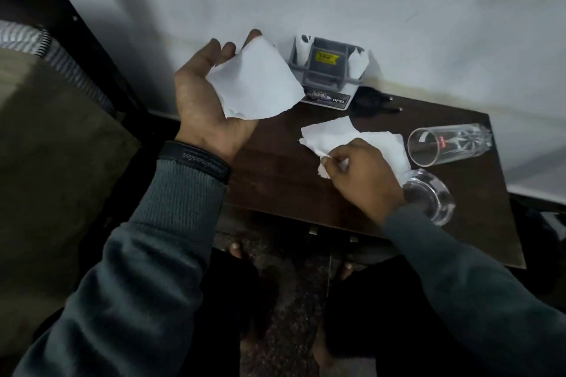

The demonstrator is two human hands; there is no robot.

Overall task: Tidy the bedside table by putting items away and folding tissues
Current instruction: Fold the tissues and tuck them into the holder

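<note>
Tissue folding was the step in hand. The left hand (208, 92), palm up with fingers half curled, held one sheet (257, 79) above the surface (275, 180). A holder (327, 64) stood at the wall. The right hand (364, 174) pinched the near edge of a crumpled tissue (367, 138) lying mid-surface. The next move probably called for flattening it. A tipped glass (447, 144) and a tumbler (428, 196) crowded the right wrist.

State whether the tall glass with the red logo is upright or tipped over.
Tipped over: the tall glass lies on its side on the table, rim facing left.
</note>
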